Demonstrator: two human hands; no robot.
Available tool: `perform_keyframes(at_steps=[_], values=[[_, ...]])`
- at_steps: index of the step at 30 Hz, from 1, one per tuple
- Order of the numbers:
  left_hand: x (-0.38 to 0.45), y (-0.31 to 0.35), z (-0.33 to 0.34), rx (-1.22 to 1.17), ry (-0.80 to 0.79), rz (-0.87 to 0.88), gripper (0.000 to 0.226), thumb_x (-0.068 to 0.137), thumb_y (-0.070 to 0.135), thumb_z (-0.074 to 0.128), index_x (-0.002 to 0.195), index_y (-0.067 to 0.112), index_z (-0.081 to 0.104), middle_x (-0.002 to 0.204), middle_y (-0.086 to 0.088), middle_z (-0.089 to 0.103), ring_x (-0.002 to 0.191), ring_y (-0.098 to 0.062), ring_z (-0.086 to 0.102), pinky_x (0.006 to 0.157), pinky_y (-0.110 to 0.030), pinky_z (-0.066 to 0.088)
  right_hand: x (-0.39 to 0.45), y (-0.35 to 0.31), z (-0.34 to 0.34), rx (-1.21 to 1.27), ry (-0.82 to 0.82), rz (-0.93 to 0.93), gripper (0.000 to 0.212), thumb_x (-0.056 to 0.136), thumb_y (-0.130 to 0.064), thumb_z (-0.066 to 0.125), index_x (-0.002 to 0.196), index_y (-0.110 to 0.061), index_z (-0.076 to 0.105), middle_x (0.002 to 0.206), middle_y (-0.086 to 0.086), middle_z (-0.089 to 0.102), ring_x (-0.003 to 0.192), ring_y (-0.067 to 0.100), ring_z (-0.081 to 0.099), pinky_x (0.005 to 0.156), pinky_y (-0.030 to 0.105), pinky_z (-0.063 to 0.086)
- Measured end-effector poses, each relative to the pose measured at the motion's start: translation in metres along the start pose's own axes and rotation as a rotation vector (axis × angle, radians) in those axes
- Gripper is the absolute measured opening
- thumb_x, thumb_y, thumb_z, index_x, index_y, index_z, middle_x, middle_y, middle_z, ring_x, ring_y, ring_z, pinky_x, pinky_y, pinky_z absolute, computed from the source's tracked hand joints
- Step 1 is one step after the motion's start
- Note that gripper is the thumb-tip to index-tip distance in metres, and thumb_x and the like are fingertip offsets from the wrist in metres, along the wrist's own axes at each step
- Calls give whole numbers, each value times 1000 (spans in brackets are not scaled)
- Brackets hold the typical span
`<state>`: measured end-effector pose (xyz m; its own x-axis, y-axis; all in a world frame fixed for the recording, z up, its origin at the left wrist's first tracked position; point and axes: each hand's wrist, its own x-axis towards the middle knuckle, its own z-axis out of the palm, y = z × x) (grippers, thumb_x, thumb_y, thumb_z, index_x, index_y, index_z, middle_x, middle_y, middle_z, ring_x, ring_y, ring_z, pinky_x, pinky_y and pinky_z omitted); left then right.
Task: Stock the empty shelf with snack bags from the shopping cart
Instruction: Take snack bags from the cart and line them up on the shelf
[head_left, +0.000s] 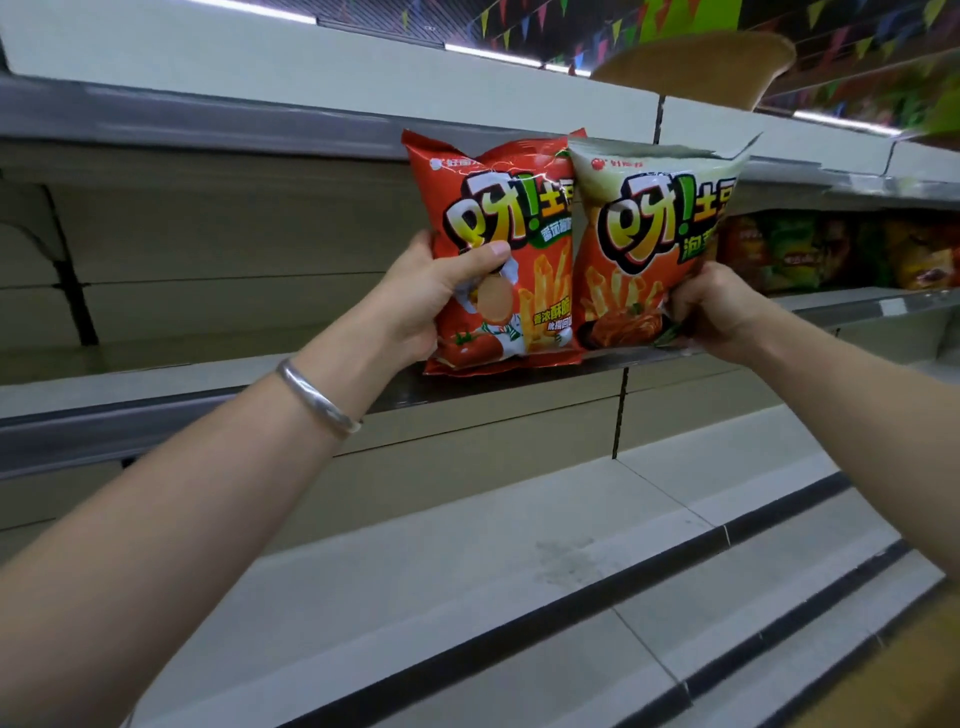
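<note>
1. The left hand (423, 291) grips the red snack bag (498, 254), thumb pressed flat on its front face and the other fingers hidden behind; the right hand (711, 312) pinches the lower right corner of the green-topped snack bag (654, 244), fingers curled round its edge.
2. Both bags stand upright, side by side and touching, at the front lip of the middle shelf (208, 384), toward 1 o'clock from the frame's centre.
3. They look light, puffy and crinkly (the contents probably crush easily), so holding them by the sides or seams seems safest; the glossy film may slip.
4. The shelf is otherwise bare at 9 o'clock; the neighbouring bay at 3 o'clock holds blurred stocked bags (831, 249).
5. The cart is out of view.
</note>
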<state>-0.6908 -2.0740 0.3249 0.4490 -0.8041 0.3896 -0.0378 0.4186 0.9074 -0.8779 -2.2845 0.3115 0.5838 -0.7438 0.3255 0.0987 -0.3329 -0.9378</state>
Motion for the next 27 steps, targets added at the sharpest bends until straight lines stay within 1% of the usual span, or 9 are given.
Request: perform_keyframes(at_steps=[3,7,10,13,18,21,23,25,27], values=[[13,-10,8,-8,15,8,60,87,7,70,139,11,42,120,-12,69,98,-24,73,73,-36,60,20,8,-14,-7,8,-12,59,41,4,44,98,0,56,101,18,58,104,42,58,87,56,46],[28,-19,19,-11,7,3,61,88,1,66,142,12,39,120,-12,69,93,-22,74,68,-34,60,40,15,-29,2,37,-8,54,41,5,44,93,-2,59,101,19,63,103,41,59,82,46,51],[39,-22,23,14,-13,-4,66,86,1,68,143,15,38,122,-11,68,98,-23,73,69,-34,60,56,19,-38,-7,37,-1,59,39,5,44,95,-2,63,108,21,65,108,43,60,90,53,51],[48,-24,27,58,-36,-14,70,82,4,70,144,16,38,125,-10,68,104,-25,71,76,-36,60,68,23,-44,4,23,21,57,37,5,43,89,-4,64,101,16,67,104,41,62,86,47,50],[60,-26,31,96,-51,-69,66,84,8,73,142,13,44,126,-12,67,109,-27,69,86,-39,59,76,30,-48,9,-76,102,47,35,1,42,79,-8,56,78,6,61,86,32,57,62,29,45],[64,-26,34,95,-39,-106,59,88,6,67,142,11,45,126,-14,67,110,-29,68,88,-41,58,79,32,-47,22,-124,111,54,24,-7,46,78,-8,51,82,6,58,85,29,54,64,29,40],[67,-27,34,94,-39,-119,58,88,6,67,142,11,44,126,-14,67,111,-30,68,88,-41,59,81,32,-48,32,-163,101,45,31,-7,45,76,-8,49,80,6,57,82,27,54,67,31,40],[70,-29,32,96,-46,-120,58,89,6,66,143,11,44,127,-15,66,112,-30,67,88,-41,58,83,32,-51,24,-185,97,34,47,4,37,77,-7,49,81,7,57,83,27,54,70,32,41],[70,-28,32,100,-41,-117,55,90,5,63,142,11,45,128,-15,65,108,-28,68,87,-40,59,89,32,-54,19,-203,76,39,55,14,31,81,-5,53,87,9,60,88,27,56,75,34,43]])
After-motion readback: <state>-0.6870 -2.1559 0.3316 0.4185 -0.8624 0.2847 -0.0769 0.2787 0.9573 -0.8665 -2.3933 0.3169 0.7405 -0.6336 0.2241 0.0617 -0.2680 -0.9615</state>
